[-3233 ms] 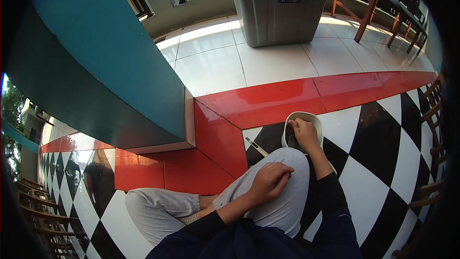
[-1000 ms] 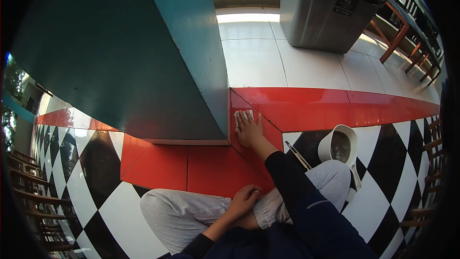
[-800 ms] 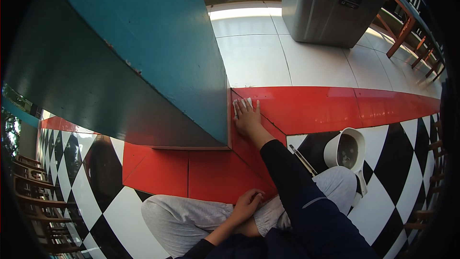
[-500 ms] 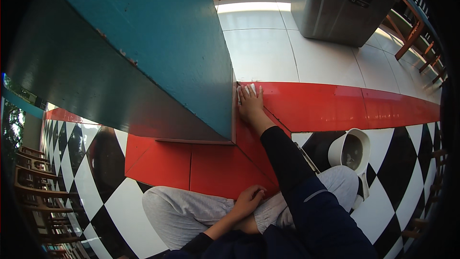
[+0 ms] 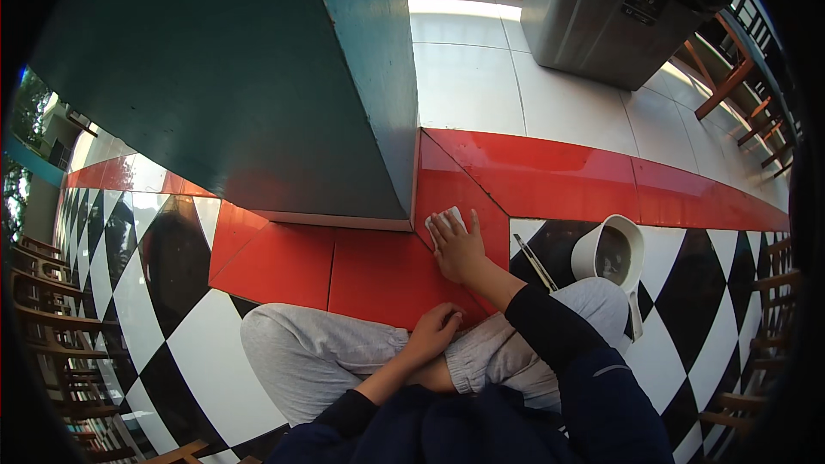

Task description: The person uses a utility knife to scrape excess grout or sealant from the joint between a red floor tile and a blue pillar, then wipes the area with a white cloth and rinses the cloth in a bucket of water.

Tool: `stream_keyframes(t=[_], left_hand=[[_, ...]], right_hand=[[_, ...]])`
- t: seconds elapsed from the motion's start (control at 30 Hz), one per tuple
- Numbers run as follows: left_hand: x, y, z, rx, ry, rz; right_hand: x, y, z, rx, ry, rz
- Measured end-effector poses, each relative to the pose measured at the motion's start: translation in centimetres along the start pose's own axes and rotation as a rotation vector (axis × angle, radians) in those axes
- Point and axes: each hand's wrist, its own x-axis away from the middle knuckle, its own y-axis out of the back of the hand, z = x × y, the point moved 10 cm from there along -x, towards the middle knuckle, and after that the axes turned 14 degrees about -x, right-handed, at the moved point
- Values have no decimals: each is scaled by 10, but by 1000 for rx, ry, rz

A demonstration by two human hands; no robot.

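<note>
My right hand [image 5: 458,247] presses a folded white cloth [image 5: 444,220] flat against the red floor tiles [image 5: 481,215], beside the corner of a teal pillar [image 5: 249,94]. Its fingers lie stretched over the cloth and hide part of it. Loosely curled, my left hand [image 5: 432,335] rests on my crossed legs with nothing visible in it. To the right of my right forearm stands a white water dipper [image 5: 632,236] holding cloudy water, its handle pointing toward me. A slim light-coloured tool [image 5: 534,262] lies between that forearm and the dipper; its kind is unclear.
A grey bin [image 5: 584,26] with a black liner stands on white tiles at the far right. Wooden chairs [image 5: 60,318] line the left edge, and wooden furniture [image 5: 730,86] stands at the right. Black and white checkered tiles [image 5: 206,352] surround the red band.
My right hand has drawn the cloth back toward me along the pillar's base, away from the white tiles. My view has shifted, showing more of the slim tool. My left hand stays on my legs.
</note>
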Motion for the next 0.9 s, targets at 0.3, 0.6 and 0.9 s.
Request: stream_keyframes(t=[0.3, 0.6, 0.9], left_hand=[[-1, 6, 3, 4, -20, -54], [-4, 2, 2, 17, -38, -46], [0, 11, -2, -11, -116, -153]], right_hand=[[-24, 9, -1, -59, -126, -23], [-32, 11, 4, -27, -166, -68], [5, -6, 24, -84, -88, -141]])
